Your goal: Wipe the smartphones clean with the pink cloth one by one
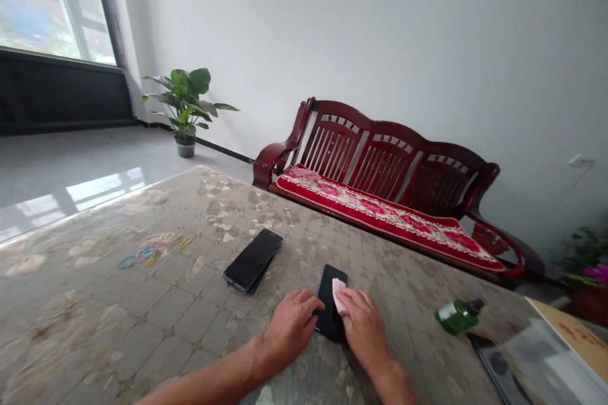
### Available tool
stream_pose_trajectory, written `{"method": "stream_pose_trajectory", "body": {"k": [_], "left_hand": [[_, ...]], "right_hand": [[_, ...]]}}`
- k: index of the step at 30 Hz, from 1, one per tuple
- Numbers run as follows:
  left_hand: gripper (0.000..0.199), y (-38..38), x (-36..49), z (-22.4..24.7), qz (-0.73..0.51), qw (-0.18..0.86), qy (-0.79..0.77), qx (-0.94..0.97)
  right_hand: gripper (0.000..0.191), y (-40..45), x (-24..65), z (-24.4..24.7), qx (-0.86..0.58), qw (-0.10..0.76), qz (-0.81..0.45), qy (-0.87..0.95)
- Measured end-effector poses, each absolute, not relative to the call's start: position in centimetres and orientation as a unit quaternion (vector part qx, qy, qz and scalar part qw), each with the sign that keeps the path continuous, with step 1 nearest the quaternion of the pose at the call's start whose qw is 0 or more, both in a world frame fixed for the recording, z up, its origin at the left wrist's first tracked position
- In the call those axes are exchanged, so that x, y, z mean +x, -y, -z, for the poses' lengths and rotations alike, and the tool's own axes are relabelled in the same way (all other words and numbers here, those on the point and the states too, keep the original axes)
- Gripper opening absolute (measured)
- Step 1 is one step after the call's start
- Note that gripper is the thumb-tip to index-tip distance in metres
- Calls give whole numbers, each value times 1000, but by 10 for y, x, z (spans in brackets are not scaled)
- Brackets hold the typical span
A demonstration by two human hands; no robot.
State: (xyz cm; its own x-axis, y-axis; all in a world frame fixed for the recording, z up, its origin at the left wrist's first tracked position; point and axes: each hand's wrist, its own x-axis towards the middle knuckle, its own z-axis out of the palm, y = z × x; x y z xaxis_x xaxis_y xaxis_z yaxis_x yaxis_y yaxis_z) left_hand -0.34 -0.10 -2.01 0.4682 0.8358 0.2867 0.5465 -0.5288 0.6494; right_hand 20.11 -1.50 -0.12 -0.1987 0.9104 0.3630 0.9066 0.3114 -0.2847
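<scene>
On the patterned table (161, 316) before you lies one phone (327, 292), your right hand (363, 326) pinching one pink cloth (337, 294) against it, your left hand (292, 323) half-curled at its left edge, any grip unclear. Another phone (255, 257) lies left, one green bottle (458, 317) right; beyond, by a white wall (332, 25), stand one red sofa (380, 202) and two plants (183, 98).

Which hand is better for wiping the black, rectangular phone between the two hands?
Probably the right hand: it holds the small, pale pink cloth on the black, rectangular phone. The left hand shows no cloth and sits at the phone's left edge, so it seems better placed for steadying.
</scene>
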Motion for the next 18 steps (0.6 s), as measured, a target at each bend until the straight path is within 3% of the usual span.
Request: {"method": "stream_pose_trajectory", "body": {"k": [8,18], "left_hand": [[38,13,1,21,-204,168,-398,878],[24,7,6,30,-211,168,-354,895]], "right_hand": [[48,24,201,8,-560,189,39,806],[44,-10,203,12,-567,203,33,798]]}}
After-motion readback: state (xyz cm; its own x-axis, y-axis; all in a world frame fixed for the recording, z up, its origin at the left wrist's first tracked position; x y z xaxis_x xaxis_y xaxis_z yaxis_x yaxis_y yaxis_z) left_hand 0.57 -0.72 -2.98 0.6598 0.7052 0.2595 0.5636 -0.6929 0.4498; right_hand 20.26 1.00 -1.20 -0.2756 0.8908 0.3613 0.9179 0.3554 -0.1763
